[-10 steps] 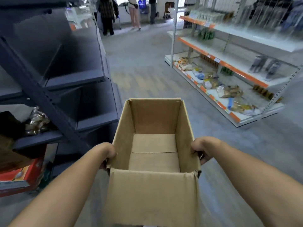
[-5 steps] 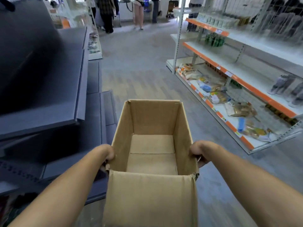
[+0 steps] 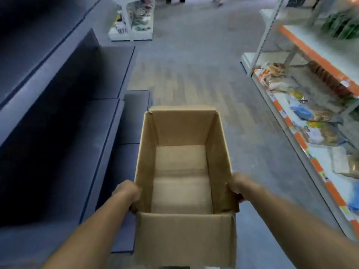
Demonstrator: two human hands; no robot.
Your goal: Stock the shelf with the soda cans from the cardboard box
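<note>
I carry a brown cardboard box (image 3: 184, 237) in front of me, open at the top, with only its bare bottom flaps showing inside. No soda can is in view. My left hand (image 3: 127, 193) grips the box's left wall near the close corner. My right hand (image 3: 238, 184) grips the right wall opposite it. The fingers of both hands curl under or behind the cardboard and are mostly hidden.
Dark blue-grey shelving (image 3: 58, 117) runs along my left, its boards bare. A white shelf unit with orange edging (image 3: 303, 144) stands on the right, holding bagged goods. Between them a grey floor aisle (image 3: 194, 74) leads ahead. A small white display (image 3: 132, 26) stands far ahead.
I have moved forward down the aisle with the box. The dark shelving slid past on the left, and my view tilted further down. Both hands kept their grip.
</note>
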